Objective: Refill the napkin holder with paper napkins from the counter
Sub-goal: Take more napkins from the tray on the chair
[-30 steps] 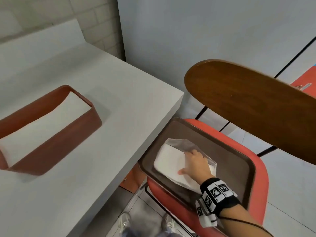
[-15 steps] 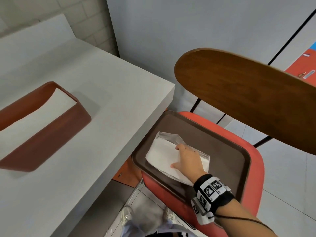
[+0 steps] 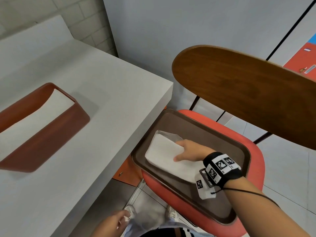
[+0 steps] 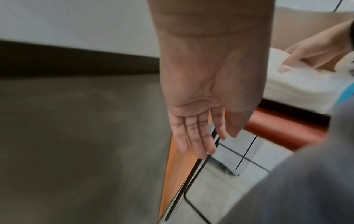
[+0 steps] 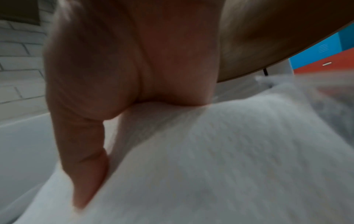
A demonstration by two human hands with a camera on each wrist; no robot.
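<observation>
Judging from how things lie, the refill is only at its first step: the napkin holder (image 3: 42,127) sits on the bench (image 3: 102,93) with white paper already showing inside it, though how full it is cannot be told from here, and the stack of napkins (image 3: 164,154) that is to go in lies low on a brown tray (image 3: 222,144) resting on a red chair seat (image 3: 256,156), well apart from the holder and below the bench edge. A loose clear wrapper (image 3: 172,135) lies around the far end of the stack. What is left, as I read it, is to lift a bundle free, carry it up to the bench and slide it into the holder. The right hand (image 3: 189,150) reaches down and forward with the wrist bent over the tray; its thumb lies on top of the stack and its fingers are tucked along the far edge, so its grip looks clamped on the napkins, though the blurred wrist view shows only the thumb and palm pressed to the paper. The left hand (image 4: 203,121) hangs beside the bench with fingers straight and relaxed, its grip released, holding nothing
</observation>
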